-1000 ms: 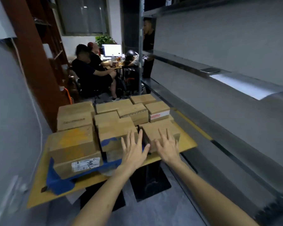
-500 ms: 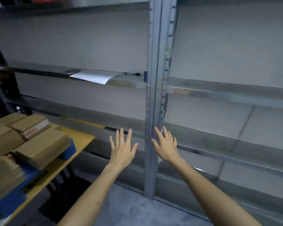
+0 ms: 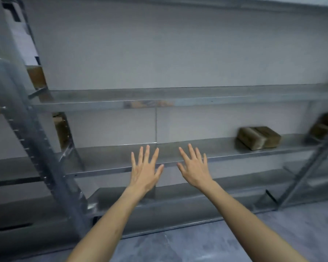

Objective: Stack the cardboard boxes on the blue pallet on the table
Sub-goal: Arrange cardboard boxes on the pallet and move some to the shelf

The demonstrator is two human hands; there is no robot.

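Here, left hand [image 3: 144,173] and right hand [image 3: 194,171] hover before grey metal shelving [image 3: 102,104], each grip spread wide, empty; a cardboard box [image 3: 258,138] sits on the middle shelf [image 3: 216,148], well right.

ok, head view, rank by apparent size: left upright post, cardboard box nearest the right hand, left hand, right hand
1. upright post
2. left hand, right hand: alike, no ranking
3. cardboard box: looks smallest, but sits farther off, so true size unsure
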